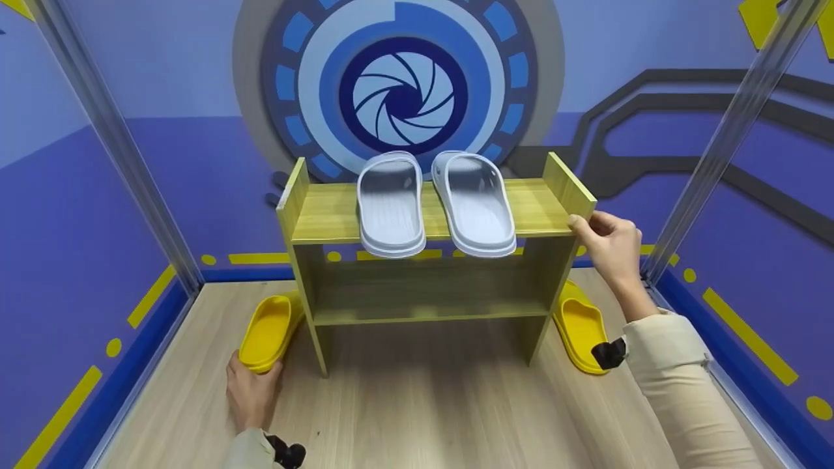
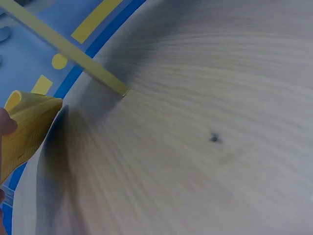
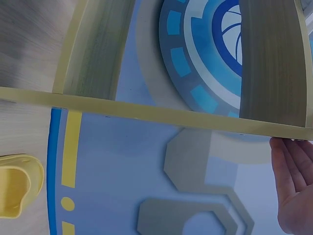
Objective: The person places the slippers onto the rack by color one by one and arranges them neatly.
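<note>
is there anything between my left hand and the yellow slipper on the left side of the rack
Nothing visible. The left hand already touches the heel of the left yellow slipper, which lies on the floor beside the wooden rack.

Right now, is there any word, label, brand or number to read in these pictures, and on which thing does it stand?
None: the grey slippers, yellow slippers, wooden rack and wall show no readable text; the wall has only graphic shapes.
</note>
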A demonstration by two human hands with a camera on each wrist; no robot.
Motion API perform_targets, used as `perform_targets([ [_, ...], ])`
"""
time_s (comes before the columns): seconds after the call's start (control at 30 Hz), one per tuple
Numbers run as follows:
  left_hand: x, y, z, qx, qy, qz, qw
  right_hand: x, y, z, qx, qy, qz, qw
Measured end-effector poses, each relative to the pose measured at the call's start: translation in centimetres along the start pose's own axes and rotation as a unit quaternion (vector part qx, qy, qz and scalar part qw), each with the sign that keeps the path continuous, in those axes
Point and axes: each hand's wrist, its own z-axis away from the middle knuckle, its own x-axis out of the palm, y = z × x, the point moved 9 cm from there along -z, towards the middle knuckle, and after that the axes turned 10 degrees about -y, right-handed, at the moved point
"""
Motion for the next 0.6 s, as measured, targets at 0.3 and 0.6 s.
perform_targets([
  [0.3,-2.3,0.2,-0.4,0.008,-0.009,-0.008,0.9999,0.0,-0.1,0.0,-0.006,0.001,0.004,1.0],
  [0.6,-5.9,0.9,-0.2,0.051,0.008,-0.072,0.9961,0.0,-0.2,0.0,-0.008,0.003,0.004,1.0],
])
